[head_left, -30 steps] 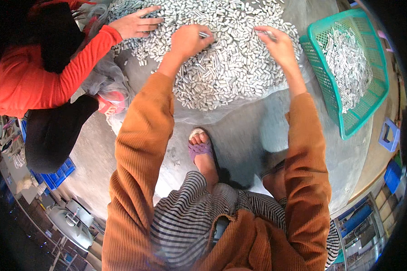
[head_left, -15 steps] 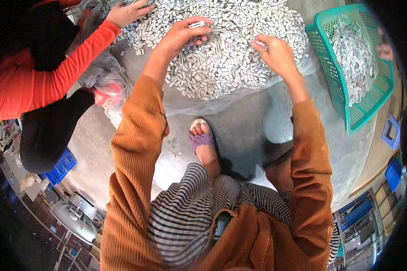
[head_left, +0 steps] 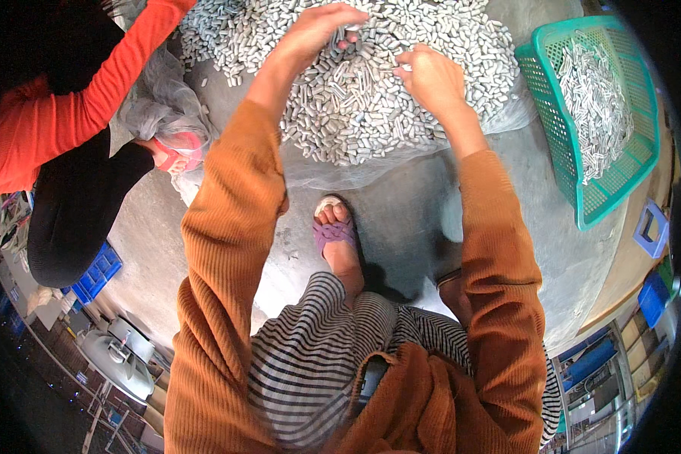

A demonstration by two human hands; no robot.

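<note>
A broad heap of small pale-grey oblong pieces (head_left: 356, 125) lies on a thin sheet in front of me. Over its middle, my left hand (head_left: 314, 34) is curled, with a bit of whitish piece showing between thumb and fingers; how many it holds is hidden. My right hand (head_left: 435, 79) is just to the right, above the same heap. Its thumb and forefinger are pinched together at a small pale piece, mostly covered by the fingertips. A green plastic basket (head_left: 564, 125) at the right holds many slender, whitish pieces.
At the left sits another person in a red sleeve (head_left: 121, 76), reaching toward the heap's far left part. Crumpled netting (head_left: 159, 113) lies beside that person. A blue crate (head_left: 98, 272) stands at lower left, a purple plastic stool (head_left: 651, 229) at far right. My sandalled foot (head_left: 337, 227) rests below the heap.
My right hand has moved left, closer to my left hand. My left hand has shifted slightly farther away and turned. The other person's hand has gone out of the top of view.
</note>
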